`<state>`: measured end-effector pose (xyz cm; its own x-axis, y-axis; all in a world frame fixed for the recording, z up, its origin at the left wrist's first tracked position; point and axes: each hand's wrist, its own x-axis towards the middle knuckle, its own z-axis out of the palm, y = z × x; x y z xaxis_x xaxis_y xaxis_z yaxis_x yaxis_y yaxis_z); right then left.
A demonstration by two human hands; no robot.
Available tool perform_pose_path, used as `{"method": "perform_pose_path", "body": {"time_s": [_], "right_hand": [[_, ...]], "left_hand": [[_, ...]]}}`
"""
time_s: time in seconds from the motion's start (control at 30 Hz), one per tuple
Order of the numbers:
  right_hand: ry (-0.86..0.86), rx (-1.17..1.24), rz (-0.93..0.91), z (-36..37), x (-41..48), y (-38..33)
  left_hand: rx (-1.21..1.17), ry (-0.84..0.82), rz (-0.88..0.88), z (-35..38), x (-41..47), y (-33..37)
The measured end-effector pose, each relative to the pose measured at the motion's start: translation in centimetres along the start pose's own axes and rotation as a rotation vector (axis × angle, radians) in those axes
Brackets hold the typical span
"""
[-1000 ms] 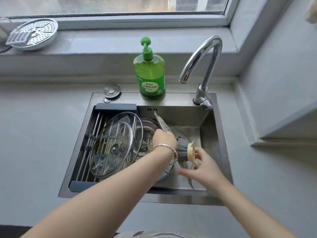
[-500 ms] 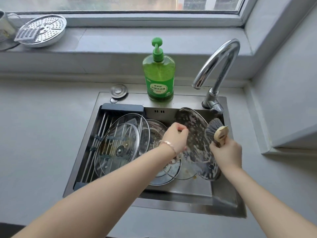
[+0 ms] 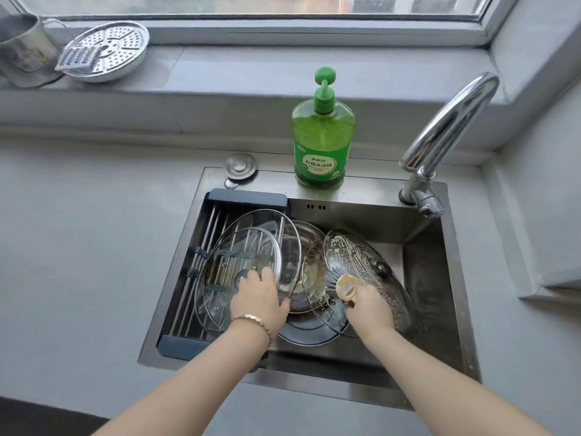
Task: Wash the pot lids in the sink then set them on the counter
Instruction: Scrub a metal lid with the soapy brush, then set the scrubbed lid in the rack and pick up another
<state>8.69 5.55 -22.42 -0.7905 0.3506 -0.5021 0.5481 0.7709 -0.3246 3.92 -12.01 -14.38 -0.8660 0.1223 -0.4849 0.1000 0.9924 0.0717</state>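
Note:
Several glass pot lids lie in the steel sink [image 3: 371, 191]. Two clear lids [image 3: 226, 272] overlap on a roll-up drying rack [image 3: 201, 243] across the sink's left half. My left hand [image 3: 259, 302] rests on the front one, fingers near its knob and thumb by its rim. A soapy lid [image 3: 361, 253] leans in the right half of the sink. My right hand [image 3: 369, 305] grips a dish brush [image 3: 344, 284] with its bristles against this lid. More lids [image 3: 301, 247] lie between and beneath them.
A green dish soap bottle [image 3: 322, 146] stands on the sink's back ledge, with the chrome faucet [image 3: 449, 121] to its right. A drain cap [image 3: 240, 166] lies at the back left. On the windowsill are a perforated steamer tray [image 3: 107, 55] and a mug [image 3: 22, 51]. Grey counter surrounds the sink.
My left hand let go of the soapy lid and moved left onto the clear lids on the rack. The soapy lid tipped down, and my right hand brought the brush onto it.

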Motion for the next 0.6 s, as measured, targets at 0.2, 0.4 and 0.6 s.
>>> {"method": "perform_pose_path", "body": {"time_s": [0.2, 0.4, 0.6], "right_hand": [[-0.063, -0.02, 0.032, 1.3, -0.5, -1.0], [-0.116, -0.053, 0.049, 0.7, -0.6, -1.0], [-0.163, -0.038, 0.086, 0.3, -0.9, -1.0]], "left_hand": [[0.193, -0.058, 0.027, 1.2, 1.3, -0.7], [0.22, -0.09, 0.032, 1.5, 2.0, -0.8], [0.103, 0.088, 0.106, 0.1, 1.8, -3.0]]}}
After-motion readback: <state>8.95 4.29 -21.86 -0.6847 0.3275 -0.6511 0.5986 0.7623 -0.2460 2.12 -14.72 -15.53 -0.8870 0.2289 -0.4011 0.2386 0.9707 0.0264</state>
